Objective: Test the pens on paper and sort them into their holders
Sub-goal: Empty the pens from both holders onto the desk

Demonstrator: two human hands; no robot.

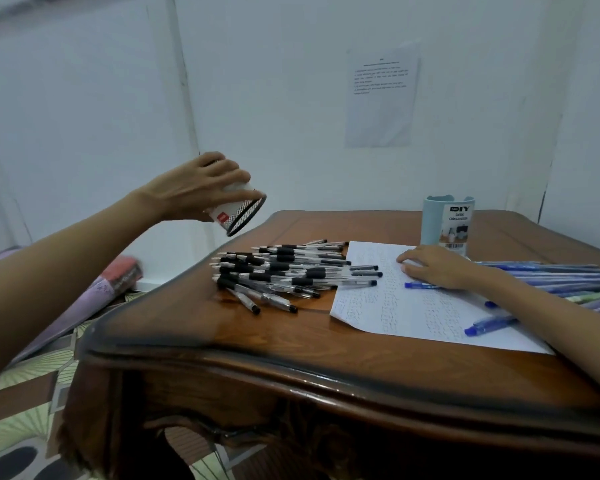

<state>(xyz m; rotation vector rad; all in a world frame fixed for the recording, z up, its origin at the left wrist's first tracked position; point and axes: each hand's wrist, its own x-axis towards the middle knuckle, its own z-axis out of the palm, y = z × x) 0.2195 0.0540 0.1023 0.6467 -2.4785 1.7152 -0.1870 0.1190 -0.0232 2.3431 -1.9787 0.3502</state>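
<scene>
My left hand (201, 188) grips a black mesh pen holder (240, 213) with a white label, tipped mouth-down above the table's left edge. Below it a heap of several black-grip pens (278, 271) lies on the wooden table (257, 344). A white sheet of paper (402, 306) covered in scribbles lies to the right. My right hand (437, 266) rests flat on the paper, fingers spread, with a blue pen (421, 286) just under it. A light blue holder (448, 223) labelled DIY stands upright behind the paper. Several blue pens (561, 280) lie at the right.
Another blue pen (489, 323) lies on the paper near my right forearm. A printed sheet (381, 95) is taped on the white wall. A purple and pink wrapped bundle (101, 289) lies on the patterned floor at the left.
</scene>
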